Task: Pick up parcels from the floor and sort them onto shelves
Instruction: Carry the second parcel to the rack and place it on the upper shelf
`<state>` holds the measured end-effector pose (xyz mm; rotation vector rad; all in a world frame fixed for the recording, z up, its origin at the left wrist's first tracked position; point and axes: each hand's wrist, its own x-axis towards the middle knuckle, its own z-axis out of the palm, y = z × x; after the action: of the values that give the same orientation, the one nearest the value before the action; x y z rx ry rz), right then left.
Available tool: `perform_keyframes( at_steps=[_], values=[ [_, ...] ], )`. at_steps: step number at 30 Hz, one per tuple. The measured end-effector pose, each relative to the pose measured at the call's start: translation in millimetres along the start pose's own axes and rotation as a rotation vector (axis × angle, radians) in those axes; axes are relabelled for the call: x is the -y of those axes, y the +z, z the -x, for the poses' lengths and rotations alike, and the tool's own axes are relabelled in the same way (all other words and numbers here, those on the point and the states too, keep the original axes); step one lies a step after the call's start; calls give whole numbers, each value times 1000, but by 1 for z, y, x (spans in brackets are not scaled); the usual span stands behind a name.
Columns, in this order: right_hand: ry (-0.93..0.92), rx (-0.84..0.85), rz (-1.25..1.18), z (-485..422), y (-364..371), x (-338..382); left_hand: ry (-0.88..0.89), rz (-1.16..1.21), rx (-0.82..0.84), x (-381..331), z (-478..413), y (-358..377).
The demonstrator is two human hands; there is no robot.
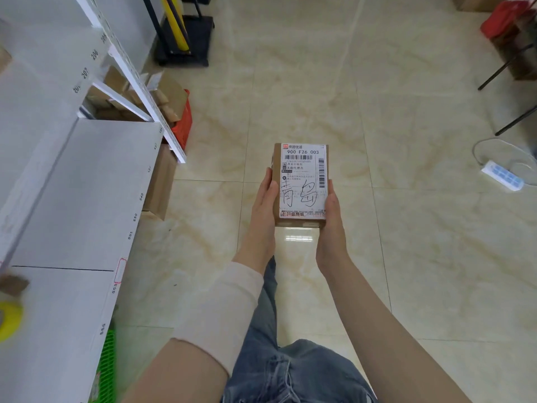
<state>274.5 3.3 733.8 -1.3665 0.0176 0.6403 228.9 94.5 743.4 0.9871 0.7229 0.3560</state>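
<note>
A small brown cardboard parcel [300, 184] with a white shipping label, barcode and handwritten characters is held in front of me above the tiled floor. My left hand [263, 205] grips its left side and my right hand [331, 216] grips its right side and lower corner. The label faces up toward the camera. White metal shelves [87, 187] with number tags along the front edge stand to my left, apart from the parcel.
Cardboard boxes [159, 184] and a red crate [183, 126] sit under the shelves at left. A yellow tape roll [8, 321] lies on the shelf. A black trolley [186, 39] stands at the back, a power strip [501, 175] and table legs at right.
</note>
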Motion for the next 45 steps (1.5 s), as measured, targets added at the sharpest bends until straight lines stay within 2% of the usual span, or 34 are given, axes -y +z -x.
perform_keyframes(
  at_steps=[6,12,20,25,31,40,45],
  values=[
    [57,-6,56,-129,62,44,-43,28,-35,-56,-135,4],
    [56,-35,31,-253,122,97,-32,-2,15,-135,-267,22],
    [54,-40,47,-418,175,140,-61,-5,-16,-194,-435,43],
    [48,-55,64,-539,187,178,-68,-54,15,-224,-553,82],
    [31,-42,71,-679,216,260,-52,-56,49,-293,-692,136],
    [22,-10,63,-888,302,324,-21,-27,-34,-382,-902,155],
    [-7,11,83,-1010,372,369,6,21,-18,-453,-1030,155]
  ],
)
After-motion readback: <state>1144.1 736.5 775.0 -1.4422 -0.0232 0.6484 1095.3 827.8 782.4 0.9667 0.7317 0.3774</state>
